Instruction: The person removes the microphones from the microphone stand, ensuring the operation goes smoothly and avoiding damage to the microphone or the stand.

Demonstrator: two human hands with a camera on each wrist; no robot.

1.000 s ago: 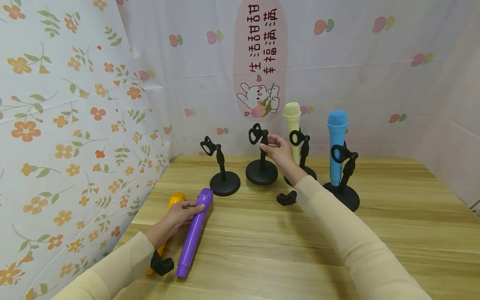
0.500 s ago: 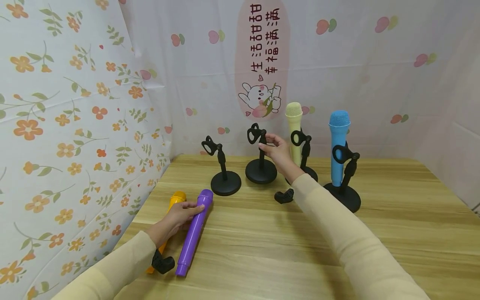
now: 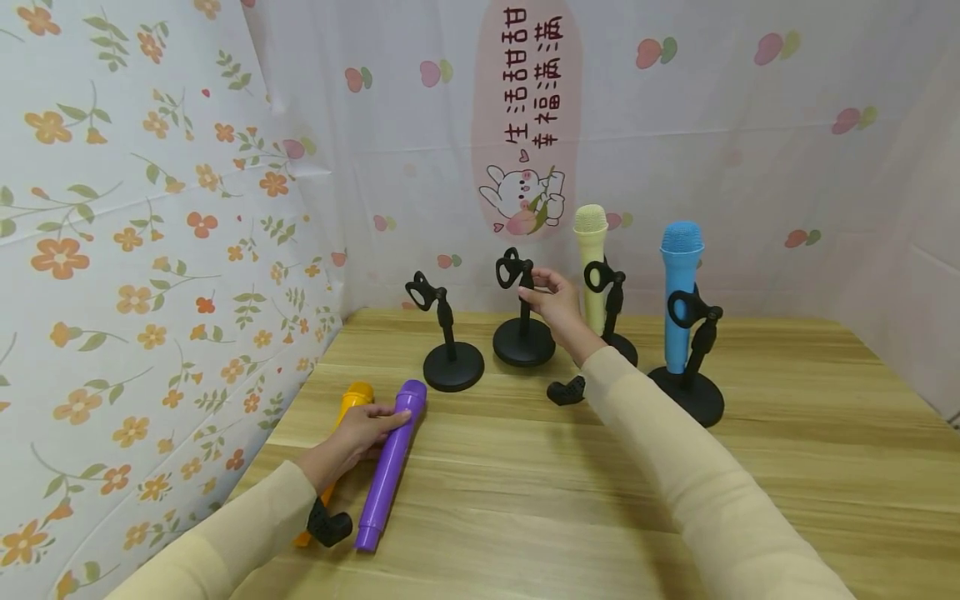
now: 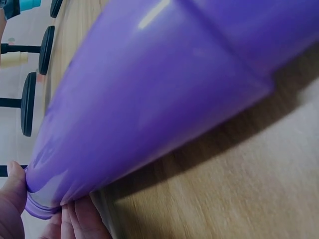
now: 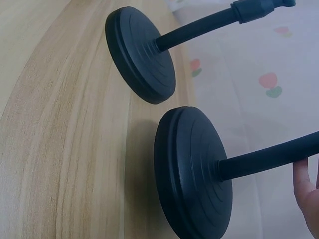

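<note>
My left hand (image 3: 362,435) grips a purple microphone (image 3: 387,479) near its head end, thumb on top; in the left wrist view the purple barrel (image 4: 134,94) fills most of the picture. Beside it, partly hidden by that hand and wrist, lies an orange microphone (image 3: 352,400). With thumb and fingers my right hand (image 3: 558,304) holds the upright pole of a black microphone stand (image 3: 524,342) at the back of the table. This stand's round base (image 5: 192,174) shows in the right wrist view, a shadow next to it. Its ring clip (image 3: 510,268) holds nothing.
Left of the held stand is another black stand (image 3: 453,367). To the right, a pale yellow microphone (image 3: 592,250) and a blue microphone (image 3: 678,283) stand upright by two more stands, one base (image 3: 686,396) near my right sleeve. A printed curtain (image 3: 405,167) hangs behind the wooden table (image 3: 510,500).
The head view has shifted slightly, so most things sit a little further right in it. Both hands keep their hold, with hardly any movement.
</note>
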